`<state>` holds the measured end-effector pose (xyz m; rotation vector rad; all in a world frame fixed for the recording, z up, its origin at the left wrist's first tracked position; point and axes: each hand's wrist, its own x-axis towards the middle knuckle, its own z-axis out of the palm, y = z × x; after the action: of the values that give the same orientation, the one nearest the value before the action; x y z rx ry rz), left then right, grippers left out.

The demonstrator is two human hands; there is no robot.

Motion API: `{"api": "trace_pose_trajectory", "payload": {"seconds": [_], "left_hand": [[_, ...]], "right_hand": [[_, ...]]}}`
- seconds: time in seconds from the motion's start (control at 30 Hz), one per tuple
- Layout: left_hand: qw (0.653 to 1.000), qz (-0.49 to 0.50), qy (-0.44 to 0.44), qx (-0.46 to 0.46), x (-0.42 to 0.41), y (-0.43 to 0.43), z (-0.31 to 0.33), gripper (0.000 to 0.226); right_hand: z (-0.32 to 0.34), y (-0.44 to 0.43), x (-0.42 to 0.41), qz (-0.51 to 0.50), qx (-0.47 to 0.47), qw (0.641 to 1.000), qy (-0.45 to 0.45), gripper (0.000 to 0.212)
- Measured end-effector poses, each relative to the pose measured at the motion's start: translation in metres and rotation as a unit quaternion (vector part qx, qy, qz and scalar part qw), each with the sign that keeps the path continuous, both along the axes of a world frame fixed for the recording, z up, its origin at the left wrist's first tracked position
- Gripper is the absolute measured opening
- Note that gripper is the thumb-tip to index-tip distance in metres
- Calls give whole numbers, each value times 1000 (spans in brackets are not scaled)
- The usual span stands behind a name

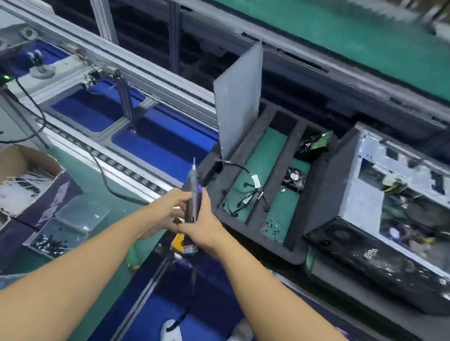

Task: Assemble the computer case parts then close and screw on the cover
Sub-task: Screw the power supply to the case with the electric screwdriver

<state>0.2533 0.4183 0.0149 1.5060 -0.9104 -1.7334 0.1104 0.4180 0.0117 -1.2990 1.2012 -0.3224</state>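
Green bench [85, 171]: left hand [168, 206] and right hand [201, 227] both grip the rigid, likely light screwdriver [192, 184] mid-barrel.

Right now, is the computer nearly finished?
Not yet. The computer case already holds some wiring but lies open. The left hand and right hand grip the electric screwdriver. The cables, a fan and screws wait in the foam tray; the cover stands unattached.

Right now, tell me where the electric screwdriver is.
Centre of the head view: the electric screwdriver is held bit-up between the left hand and right hand, just left of the black foam tray.
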Motion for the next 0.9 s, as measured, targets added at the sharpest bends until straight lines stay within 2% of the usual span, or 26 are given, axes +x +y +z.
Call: {"api": "trace_pose_trajectory", "payload": {"seconds": [0.1, 0.23, 0.33, 0.4, 0.53, 0.6, 0.67, 0.77, 0.83, 0.87, 0.9], "left_hand": [[998, -20, -52, -25, -45, -30, 7, 22], [996, -24, -83, -13, -103, -63, 8, 30], [983, -90, -139, -80, -141, -80, 0, 21], [954, -160, -206, -149, -165, -89, -5, 20], [865, -297, -340, -220, -213, -106, -21, 16], [824, -347, -397, -208, -233, -112, -34, 19], [801, -376, -434, -173, -252, -111, -43, 21], [863, -332, -372, -78, -274, -108, -54, 31], [931, -236, -278, 17, -282, -106, -68, 49], [943, -190, -272, 16, -283, -102, -75, 52], [905, -261, -333, -42, -281, -103, -88, 44]], "right_hand": [[6, -10, -54, -92, -41, 995, -4, 108], [13, -17, -114, -216, -42, 971, -94, 92], [12, -20, -153, -264, -44, 960, -86, 79], [7, -18, -178, -270, -50, 960, -61, 66], [-5, -9, -215, -276, -68, 959, -12, 57], [-11, -8, -224, -276, -72, 958, 9, 63], [-16, -7, -228, -269, -81, 959, 44, 71], [-21, -3, -228, -252, -113, 955, 112, 78], [-25, 1, -227, -269, -127, 947, 122, 79], [-26, 3, -224, -282, -129, 944, 116, 78], [-27, 4, -222, -293, -131, 941, 108, 78]]}}
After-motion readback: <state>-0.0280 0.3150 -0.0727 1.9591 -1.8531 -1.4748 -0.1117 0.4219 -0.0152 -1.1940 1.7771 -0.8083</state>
